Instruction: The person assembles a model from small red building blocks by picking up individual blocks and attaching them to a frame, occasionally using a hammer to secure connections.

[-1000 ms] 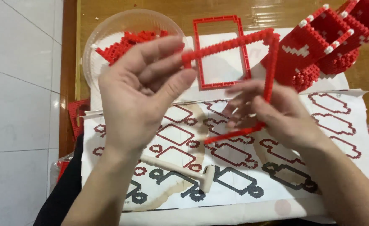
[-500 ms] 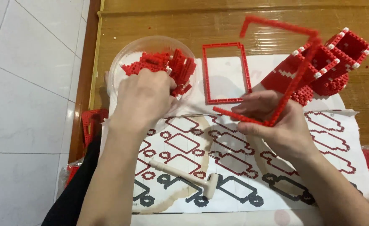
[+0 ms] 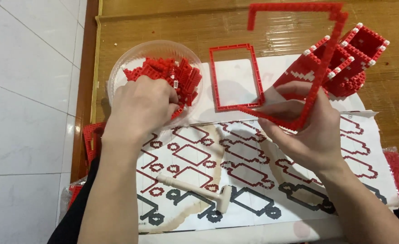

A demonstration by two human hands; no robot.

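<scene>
Change since a second ago: left hand [image 3: 143,106] has left the red brick frame [image 3: 308,68] and gone into the clear bowl [image 3: 118,72] of loose red bricks [image 3: 172,74]; frame now carried by right hand [image 3: 308,131] alone, tilted up above the instruction sheet [image 3: 254,167]. Judged: a piece is being fetched. Left fingers curled down into the pile, closed over bricks; which one, cannot tell. Right thumb and fingers pinched shut on the frame's lower edge. Second frame [image 3: 233,77] flat on paper; red-and-white build [image 3: 344,63] behind; small hammer [image 3: 195,192] untouched.
</scene>
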